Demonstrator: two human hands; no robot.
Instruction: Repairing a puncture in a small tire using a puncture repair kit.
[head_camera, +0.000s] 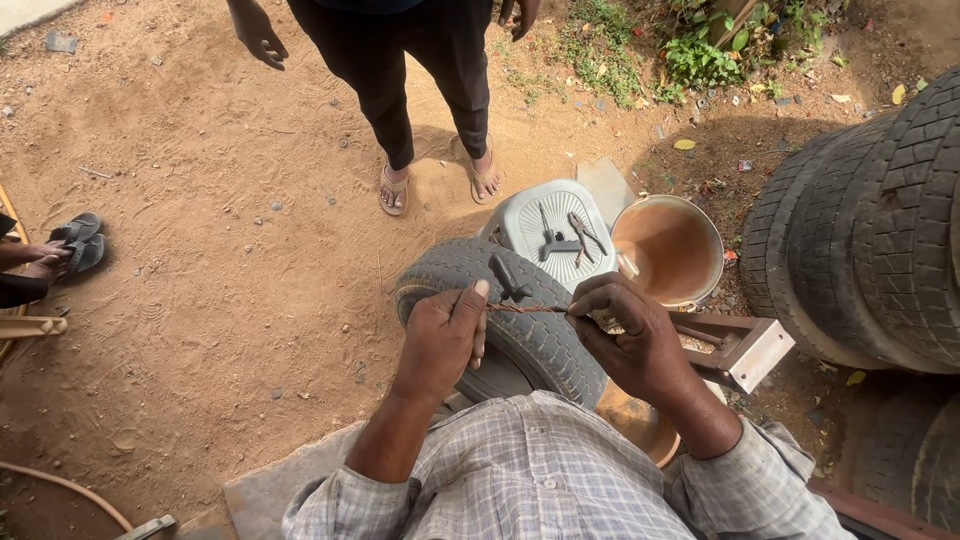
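Item: thin strip (527, 308), reddish-brown, twisted and cord-like. It is held taut and level between two hands above the tread of a small tyre (530, 335). The material cannot be told for certain; it looks sticky or fibrous, of the kind pushed into a puncture.

Left hand (440, 338): fingers closed, thumb pressed along the top, the near end of the strip pinched between thumb and forefinger.

Right hand (630, 335): fingers curled shut, the far end of the strip gripped at the fingertips. What else the palm may hold is hidden.

Dark-handled tool (508, 278): seen standing up out of the tyre tread, just behind the strip, apparently stuck into the rubber.

Step in hand, as judged: the strip is being drawn out and straightened. The next move would call for a steady pinch at both ends and a free hand for the tool, since the strip looks limp and liable to curl or stick to itself once tension is lost.

Surroundings: a grey plastic stool (560, 235) beyond the tyre, with small tools lying on its seat; a metal basin (672, 250) of muddy brown water just right of it; large stacked tyres (870, 220) at the right edge of the ground; bare sandy ground (200, 250). A standing person's legs and sandalled feet (440, 180) are seen at the top edge, well apart from the work.
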